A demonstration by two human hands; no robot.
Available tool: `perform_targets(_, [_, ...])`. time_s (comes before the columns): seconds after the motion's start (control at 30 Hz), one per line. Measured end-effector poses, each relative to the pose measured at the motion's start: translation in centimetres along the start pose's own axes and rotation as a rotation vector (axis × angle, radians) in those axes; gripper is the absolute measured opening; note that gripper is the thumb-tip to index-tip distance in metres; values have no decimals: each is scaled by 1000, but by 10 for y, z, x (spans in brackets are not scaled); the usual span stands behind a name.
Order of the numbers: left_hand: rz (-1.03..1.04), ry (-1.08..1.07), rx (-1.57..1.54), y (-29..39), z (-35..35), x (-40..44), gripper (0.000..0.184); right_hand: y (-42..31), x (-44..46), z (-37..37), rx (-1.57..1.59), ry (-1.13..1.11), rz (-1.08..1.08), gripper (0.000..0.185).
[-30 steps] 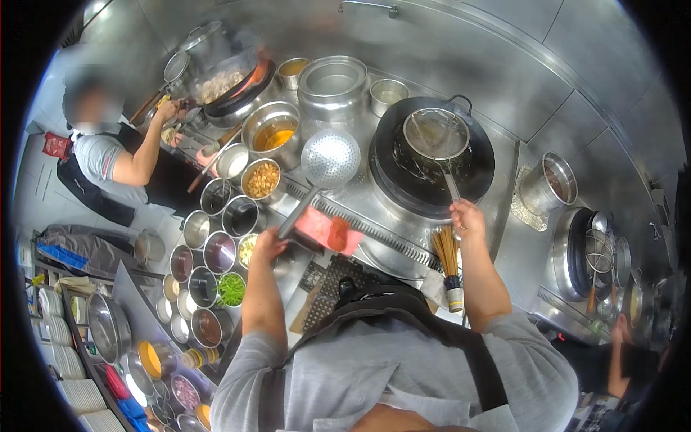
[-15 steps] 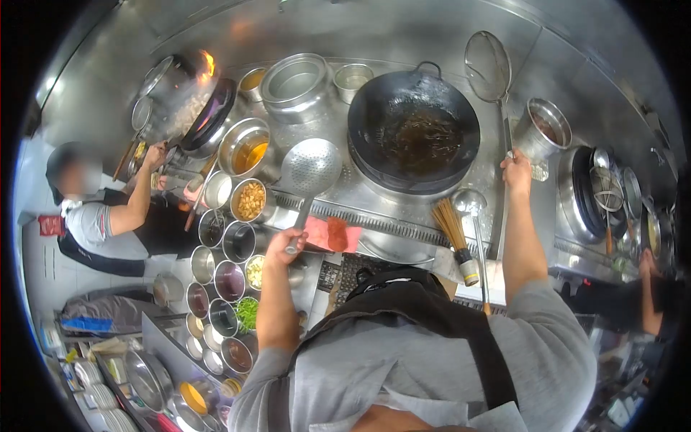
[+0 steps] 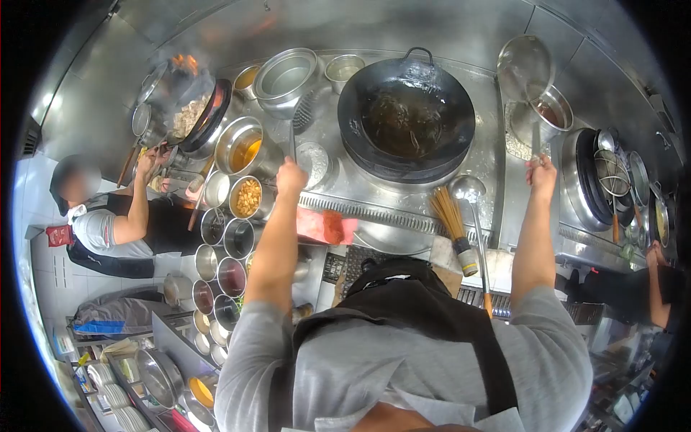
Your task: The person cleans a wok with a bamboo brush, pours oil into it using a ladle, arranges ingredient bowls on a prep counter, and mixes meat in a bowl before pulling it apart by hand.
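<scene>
My left hand (image 3: 291, 176) is closed round the handle of a perforated skimmer (image 3: 303, 114), which is tilted on edge beside a large steel pot (image 3: 286, 79). My right hand (image 3: 540, 175) grips the handle of a round mesh strainer (image 3: 524, 68), whose bowl is over the rim of a steel pot (image 3: 553, 114) holding something brown. Between my hands, a black wok (image 3: 407, 115) with dark, shiny liquid sits on the stove. A bamboo brush (image 3: 453, 229) and a ladle (image 3: 468, 190) lie in front of it.
At the left a co-worker (image 3: 115, 209) holds a pan near flames. Several steel pots of ingredients, one with diced food (image 3: 246, 198), stand left of my left arm. A pink cloth (image 3: 317, 225) lies on the stove's front edge. Another person's arm (image 3: 656, 288) shows at the far right.
The strainer has left the wok and swung right, over the pot. My left hand has moved forward and turned the skimmer from flat to edge-on.
</scene>
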State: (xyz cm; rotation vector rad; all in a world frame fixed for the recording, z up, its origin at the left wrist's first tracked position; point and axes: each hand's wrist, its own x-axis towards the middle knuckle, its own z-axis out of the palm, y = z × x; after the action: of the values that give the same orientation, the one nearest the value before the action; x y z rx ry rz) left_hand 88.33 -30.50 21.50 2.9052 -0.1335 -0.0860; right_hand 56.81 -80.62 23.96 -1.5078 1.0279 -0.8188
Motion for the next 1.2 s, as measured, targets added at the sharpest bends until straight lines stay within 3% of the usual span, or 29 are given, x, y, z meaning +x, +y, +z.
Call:
perform_targets(0.1, [47,-7,61,1,19,34,38,-6,21,-24,190,-20,-5,29])
perform_targets(0.23, [24,-77,-75,-2,16,36,33,4,56,-72,74,-2,140,21])
perform_targets(0.3, [-52,-108,-330,-13,18,20,34,20,71,-102,9,-21,191,30])
perform_targets(0.4, [-284,-288,-1162,-13,-13,-50,22,12,27,-122,221,104,97,54])
perform_targets(0.43, [-342,-332,-1271,-26,-9,-61,21,29,17,-132,308,210,56,53])
perform_targets(0.5, [-426,-468,-1504,-56,-2,-87,17,56,-44,-142,43,338,-6,42])
perform_targets(0.53, [-473,-522,-1640,-74,6,-95,15,154,-43,-181,-40,119,-14,31])
perform_targets(0.57, [-471,-497,-1661,-90,18,-103,15,175,-94,-175,-336,-73,-8,22])
perform_targets(0.6, [-522,-576,-1706,-106,30,-110,15,205,-145,-171,-759,-261,-228,18])
perform_targets(0.63, [-571,-656,-1750,-117,39,-114,16,279,-181,-176,-1015,-383,-490,25])
perform_targets(0.67, [-570,-629,-1777,-124,45,-114,16,164,-232,-124,-1141,-515,142,42])
perform_targets(0.7, [-604,-676,-1752,-131,50,-118,18,187,-247,-122,-962,-524,198,51])
perform_targets(0.8, [-676,-630,-1533,-157,62,-128,22,214,-253,-121,-858,-511,163,35])
perform_targets(0.87, [-688,-569,-1217,-160,56,-131,20,204,-247,-131,-845,-416,2,33])
perform_targets(0.9, [-687,-542,-1242,-160,50,-134,20,192,-240,-136,-794,-425,-85,32])
perform_targets(0.93, [-661,-494,-1106,-157,41,-140,21,197,-227,-146,-801,-460,-48,31])
perform_targets(0.97, [-636,-454,-968,-156,38,-147,21,184,-224,-150,-754,-465,-148,23])
perform_targets(1.0, [-363,-495,-920,-199,80,-142,24,143,-225,-143,-695,-480,25,18])
perform_targets(1.03, [-358,-485,-941,-197,81,-146,24,110,-223,-129,-633,-491,195,14])
perform_targets(1.1, [-613,-438,-1206,-186,66,-167,67,103,-210,-111,-459,-394,222,11])
perform_targets(1.13, [-663,-436,-1241,-183,61,-177,65,101,-206,-101,-272,-299,270,9])
perform_targets(1.2, [-481,-588,-1432,-203,74,-199,58,94,-192,-74,-271,-246,190,10])
